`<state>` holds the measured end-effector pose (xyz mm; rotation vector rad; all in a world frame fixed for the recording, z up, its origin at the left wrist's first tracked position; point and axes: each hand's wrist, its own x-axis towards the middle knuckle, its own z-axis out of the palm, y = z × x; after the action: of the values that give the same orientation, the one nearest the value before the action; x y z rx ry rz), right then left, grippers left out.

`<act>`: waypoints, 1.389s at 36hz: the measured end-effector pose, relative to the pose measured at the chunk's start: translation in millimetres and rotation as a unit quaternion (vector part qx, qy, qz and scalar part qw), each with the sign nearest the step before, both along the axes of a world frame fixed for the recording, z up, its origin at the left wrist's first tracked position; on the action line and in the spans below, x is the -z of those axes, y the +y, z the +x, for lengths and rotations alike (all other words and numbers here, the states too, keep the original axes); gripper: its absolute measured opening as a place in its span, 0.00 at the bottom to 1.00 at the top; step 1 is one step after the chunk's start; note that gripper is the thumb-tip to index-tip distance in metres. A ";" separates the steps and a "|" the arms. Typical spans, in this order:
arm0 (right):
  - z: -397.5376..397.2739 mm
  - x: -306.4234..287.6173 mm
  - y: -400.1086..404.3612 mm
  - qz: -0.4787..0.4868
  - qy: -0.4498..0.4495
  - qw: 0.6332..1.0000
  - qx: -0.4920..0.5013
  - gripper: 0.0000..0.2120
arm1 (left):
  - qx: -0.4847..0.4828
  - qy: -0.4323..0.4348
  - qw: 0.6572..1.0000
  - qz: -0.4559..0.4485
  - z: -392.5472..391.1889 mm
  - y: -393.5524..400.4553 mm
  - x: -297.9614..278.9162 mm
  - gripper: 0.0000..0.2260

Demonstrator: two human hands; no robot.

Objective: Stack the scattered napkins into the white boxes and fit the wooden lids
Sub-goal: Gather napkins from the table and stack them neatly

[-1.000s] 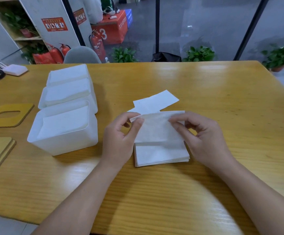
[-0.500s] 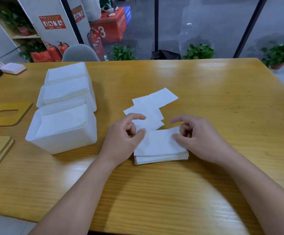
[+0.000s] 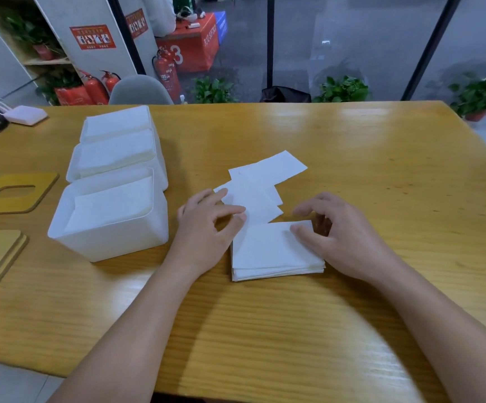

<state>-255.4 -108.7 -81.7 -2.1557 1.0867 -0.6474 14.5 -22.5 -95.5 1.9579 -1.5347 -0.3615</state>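
Left hand (image 3: 207, 225) and right hand (image 3: 343, 237), fingers loosely curled, holding nothing, flank stack (image 3: 273, 251), apparently reaching for loose napkins (image 3: 262, 187).

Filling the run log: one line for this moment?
left hand reaching loose napkins | right hand on napkin stack | boxes unlidded

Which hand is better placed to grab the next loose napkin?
Left. The left hand already has its fingertips at the loose napkins, while the right hand rests on the stack.
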 end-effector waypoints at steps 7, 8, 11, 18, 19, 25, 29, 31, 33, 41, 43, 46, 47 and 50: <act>2.2 2.7 0.0 0.014 0.008 1.000 -0.010 0.09 | -0.010 -0.012 1.000 -0.004 -3.4 1.7 0.6 0.13; 2.4 3.0 -0.4 0.014 0.008 1.000 -0.010 0.10 | -0.009 -0.007 1.000 -0.010 -4.5 1.9 0.1 0.12; 3.2 3.7 -0.7 0.018 0.006 1.000 -0.014 0.13 | -0.006 0.009 1.000 -0.026 -6.3 3.7 -1.9 0.11; 4.5 -4.9 4.0 0.008 -0.005 0.998 -0.055 0.19 | 0.032 0.115 0.987 -0.107 -13.3 8.6 -12.1 0.13; 4.5 -6.4 5.0 0.013 -0.015 0.998 -0.062 0.19 | 0.042 0.116 0.985 -0.121 -15.2 9.7 -14.0 0.13; 6.8 -11.2 11.5 0.034 -0.067 0.994 -0.081 0.21 | 0.103 0.149 0.972 -0.150 -22.5 12.8 -18.6 0.17; 8.4 -9.0 12.3 -0.025 -0.072 0.994 -0.083 0.24 | 0.115 0.152 0.970 -0.149 -22.9 13.4 -19.1 0.15; 8.4 -6.7 10.4 -0.098 -0.027 0.991 -0.087 0.26 | 0.092 0.154 0.970 -0.164 -23.3 12.9 -19.9 0.14; 9.5 -5.0 8.7 -0.174 0.014 0.980 -0.098 0.26 | 0.069 0.154 0.970 -0.176 -23.8 13.0 -20.6 0.20; 13.6 -5.3 10.8 -0.264 0.084 0.953 -0.120 0.22 | 0.046 0.100 0.978 -0.178 -26.7 12.7 -21.9 0.36; 13.4 -4.6 10.4 -0.258 0.069 0.956 -0.119 0.22 | 0.038 0.076 0.977 -0.195 -24.3 10.8 -18.5 0.21; 12.2 -3.5 9.9 -0.232 0.031 0.966 -0.109 0.22 | 0.036 0.069 0.974 -0.214 -21.9 9.4 -12.5 0.02; 11.5 -2.9 9.6 -0.219 0.013 0.970 -0.103 0.22 | 0.028 0.090 0.972 -0.217 -21.8 9.3 -11.1 0.04; 8.9 -4.4 9.4 -0.191 -0.047 0.978 -0.072 0.19 | 0.010 0.173 0.961 -0.216 -18.1 8.1 -9.5 0.07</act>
<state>-246.5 -99.3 -77.3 -2.4693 0.7940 -0.9413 -3.7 -14.5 -86.0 1.4542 -1.2783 -0.3234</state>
